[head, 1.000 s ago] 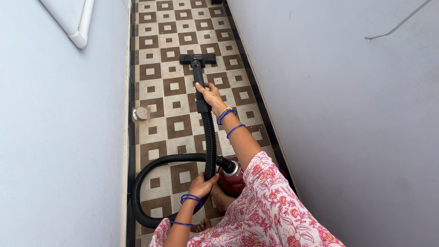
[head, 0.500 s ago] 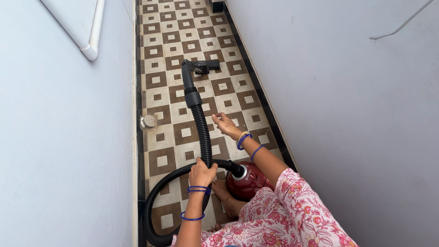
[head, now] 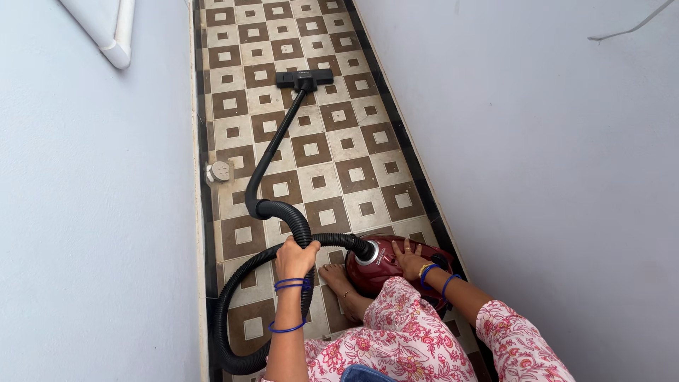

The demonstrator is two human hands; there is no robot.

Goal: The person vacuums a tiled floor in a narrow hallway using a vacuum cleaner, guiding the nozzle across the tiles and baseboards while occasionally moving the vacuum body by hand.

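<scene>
The black vacuum hose (head: 283, 212) is in the left hand (head: 296, 258), and its fingers are curled tight around the ribbed part where it bends. A second ago the right hand (head: 410, 259) held the hose higher up; now it has let go and lies flat on the red vacuum cleaner (head: 385, 265), fingers spread on its top. So one hand now steers the hose and the other is on the machine.

The thin black tube (head: 277, 145) runs from the hose far up the floor to the flat floor brush (head: 304, 78), which rests on the tiles. The rest of the hose makes a big loop near the person, on the left, and plugs into the front of the red cleaner. A bare foot (head: 338, 277) stands just beside the cleaner.

The tiled floor (head: 353, 148) is a narrow strip between two pale walls. A dark edge runs along each side. A small round drain cap (head: 220, 171) sits by the left wall. Far ahead the floor is open; sideways there is little room.
</scene>
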